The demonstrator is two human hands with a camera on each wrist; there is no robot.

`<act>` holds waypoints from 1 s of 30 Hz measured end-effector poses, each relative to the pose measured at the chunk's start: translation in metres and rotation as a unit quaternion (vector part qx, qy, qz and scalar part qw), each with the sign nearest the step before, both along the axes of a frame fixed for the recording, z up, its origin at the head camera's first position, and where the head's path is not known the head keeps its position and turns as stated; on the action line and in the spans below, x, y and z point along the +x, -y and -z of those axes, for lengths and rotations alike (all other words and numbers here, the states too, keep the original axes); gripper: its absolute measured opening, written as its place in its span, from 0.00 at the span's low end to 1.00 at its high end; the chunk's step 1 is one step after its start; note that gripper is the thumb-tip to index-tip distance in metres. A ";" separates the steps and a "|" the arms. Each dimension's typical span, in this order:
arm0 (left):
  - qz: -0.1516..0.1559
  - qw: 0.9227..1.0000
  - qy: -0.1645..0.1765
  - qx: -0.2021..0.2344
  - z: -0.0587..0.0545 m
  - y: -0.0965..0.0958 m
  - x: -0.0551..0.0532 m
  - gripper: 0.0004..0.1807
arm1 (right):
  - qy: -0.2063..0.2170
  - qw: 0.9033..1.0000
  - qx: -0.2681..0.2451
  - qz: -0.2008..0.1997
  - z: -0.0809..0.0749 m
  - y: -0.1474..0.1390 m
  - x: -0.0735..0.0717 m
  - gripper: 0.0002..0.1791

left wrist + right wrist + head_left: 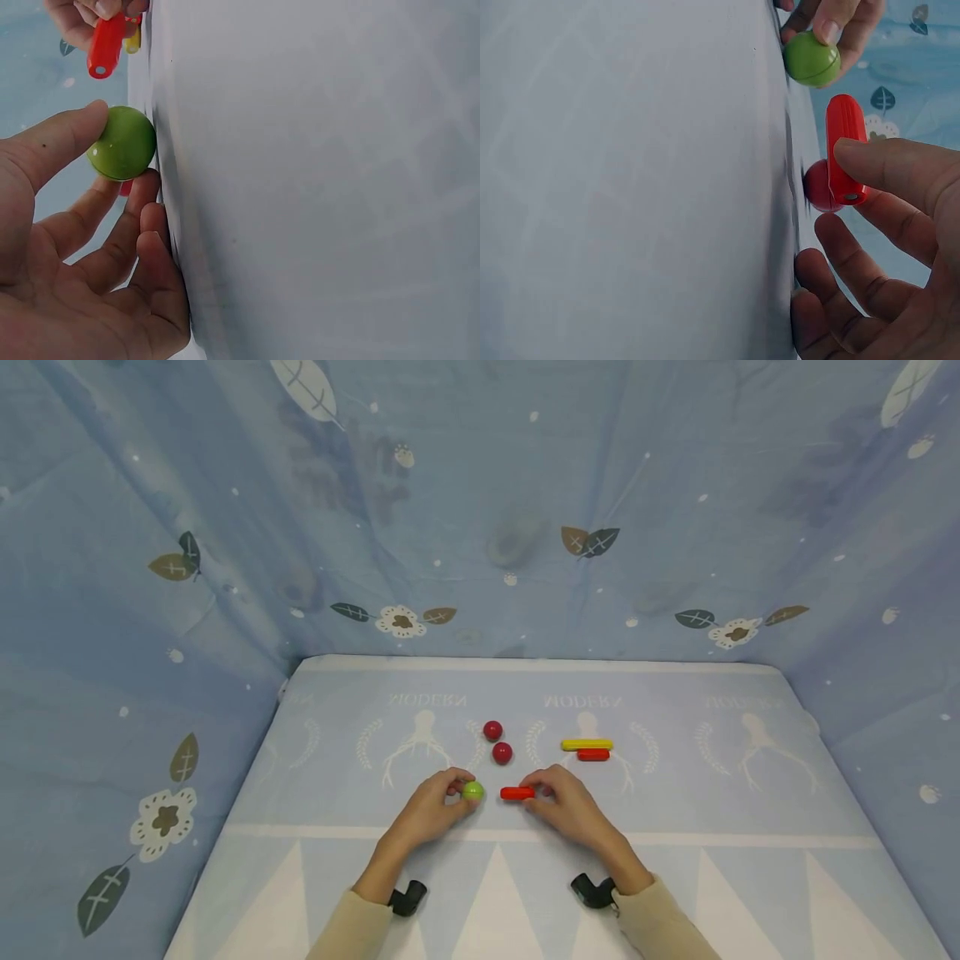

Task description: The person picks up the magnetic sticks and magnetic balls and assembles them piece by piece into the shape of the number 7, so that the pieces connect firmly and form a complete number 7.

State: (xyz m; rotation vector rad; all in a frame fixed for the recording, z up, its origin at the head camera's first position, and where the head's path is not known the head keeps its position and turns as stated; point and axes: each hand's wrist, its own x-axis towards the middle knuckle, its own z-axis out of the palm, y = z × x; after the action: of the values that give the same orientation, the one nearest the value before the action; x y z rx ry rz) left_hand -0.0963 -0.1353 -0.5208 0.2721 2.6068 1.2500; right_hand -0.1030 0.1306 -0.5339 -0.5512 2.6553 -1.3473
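Head view: the left hand (435,807) pinches a green ball (472,791) between thumb and fingertips, while the right hand (568,807) pinches a red stick (514,793), whose free end points toward the ball across a small gap. In the wrist views, the remaining fingers are bent and partly spread. Just beyond the hands, two red balls (502,752) sit close together; farther right, a yellow stick (587,744) lies alongside a second red stick (593,756) on the table (300,802).

plain beige sleeves (351,930), matching pair; black wrist cameras (408,899), one beside each cuff (639,900), stubby, elbow-shaped.
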 end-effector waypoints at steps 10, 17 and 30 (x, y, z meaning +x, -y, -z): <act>-0.001 1.000 -0.002 0.002 -0.001 0.000 0.000 0.16 | -0.020 1.000 0.014 -0.008 0.002 0.013 -0.004 0.12; 0.001 1.000 0.000 0.003 -0.002 0.000 -0.001 0.17 | -0.011 0.999 0.034 -0.006 0.001 0.020 -0.006 0.11; 0.007 1.000 0.003 0.008 -0.001 0.000 -0.002 0.18 | 0.001 0.998 0.060 -0.013 0.000 0.029 -0.007 0.10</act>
State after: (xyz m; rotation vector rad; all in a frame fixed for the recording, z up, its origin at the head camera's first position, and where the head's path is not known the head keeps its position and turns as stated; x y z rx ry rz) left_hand -0.0986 -0.1351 -0.5198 0.2885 2.5867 1.2646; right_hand -0.1099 0.1018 -0.5341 -0.5670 2.6956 -1.1714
